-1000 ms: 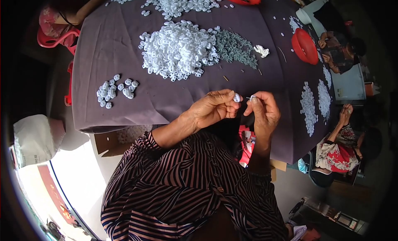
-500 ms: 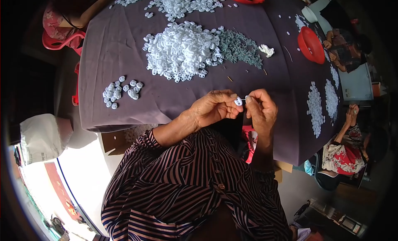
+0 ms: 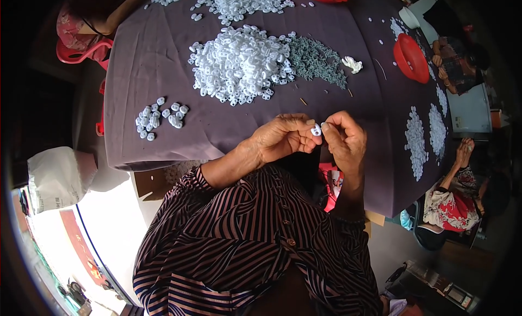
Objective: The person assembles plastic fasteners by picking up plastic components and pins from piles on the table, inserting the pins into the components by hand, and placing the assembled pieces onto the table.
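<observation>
Pinching one small white plastic piece between left hand and right hand, we judge fitting underway; big white heap at eleven o'clock supplies more.

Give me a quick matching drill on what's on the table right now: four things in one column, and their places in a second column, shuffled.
Things:
1. small white piece
2. big white heap
3. grey-green heap
4. small white cluster

Places:
A. far left on the purple cloth, set apart from the heaps
B. pinched between the left hand and the right hand
C. directly right of the big white heap, touching it
D. middle of the cloth, beyond the hands

Pairs: 1-B, 2-D, 3-C, 4-A
</observation>
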